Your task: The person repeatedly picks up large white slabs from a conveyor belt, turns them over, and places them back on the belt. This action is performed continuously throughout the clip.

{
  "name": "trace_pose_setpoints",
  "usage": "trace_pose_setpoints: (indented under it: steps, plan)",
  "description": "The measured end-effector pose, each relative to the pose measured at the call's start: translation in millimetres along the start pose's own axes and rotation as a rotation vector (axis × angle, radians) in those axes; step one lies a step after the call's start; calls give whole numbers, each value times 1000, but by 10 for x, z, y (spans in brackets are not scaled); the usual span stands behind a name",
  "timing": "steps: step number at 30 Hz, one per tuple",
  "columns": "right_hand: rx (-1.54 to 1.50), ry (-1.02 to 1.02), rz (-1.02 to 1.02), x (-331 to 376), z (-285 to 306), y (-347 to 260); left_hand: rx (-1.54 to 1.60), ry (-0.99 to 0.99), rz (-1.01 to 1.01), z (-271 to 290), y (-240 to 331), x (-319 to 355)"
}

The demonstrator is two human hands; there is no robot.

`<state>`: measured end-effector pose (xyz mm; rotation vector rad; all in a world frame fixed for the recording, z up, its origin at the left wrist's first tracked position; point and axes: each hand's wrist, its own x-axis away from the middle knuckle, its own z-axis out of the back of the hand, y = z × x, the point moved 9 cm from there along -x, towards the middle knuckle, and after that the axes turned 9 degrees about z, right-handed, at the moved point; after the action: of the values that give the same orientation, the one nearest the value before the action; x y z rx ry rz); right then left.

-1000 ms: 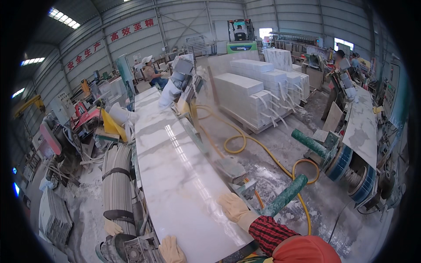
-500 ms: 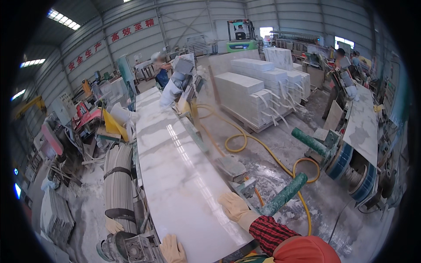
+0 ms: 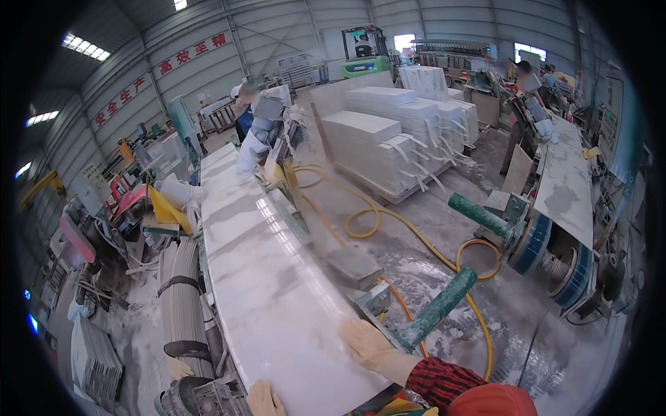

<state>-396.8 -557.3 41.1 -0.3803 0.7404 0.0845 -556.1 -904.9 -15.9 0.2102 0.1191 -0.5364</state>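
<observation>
Two gloved hands are shown at the near end of a long white stone slab, which we see lying flat, lengthwise before the wearer, with grey veining across its polished face. The right hand rests palm down on the slab's right margin; we note its fingers extended and released, below a red-and-black checked sleeve. The left hand is at the left edge, its fingers likewise straightened and released; we cannot tell how its thumb lies.

Just right of the right hand we find a green cylinder, and beyond it a yellow hose looped on the floor. To the left of the slab stand a strapped bundle of grey strips and, nearer us, a motor; a loose pale glove lies between them. Over the slab's far part we observe a machine head. Farther back are pale stone blocks, some bound with white straps, and a green forklift. At the right, a second slab extends above blue-rimmed rollers.
</observation>
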Motion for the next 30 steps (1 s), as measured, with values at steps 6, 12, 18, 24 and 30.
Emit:
trace_pose_setpoints:
  steps: [6,12,18,24,30]
  plan:
    - [-55,-141,-51,415,341,-367,33,21,-24,47,-7,96]
    - [-28,-111,-89,699,714,-699,35,67,-22,-32,-73,62]
    - [93,-81,-91,1045,785,-891,51,198,-153,265,238,132]
    - [166,-148,-174,1269,869,-1172,92,275,-156,-2,-59,159]
    - [7,-207,-559,1909,808,-1300,202,181,-166,93,111,257]
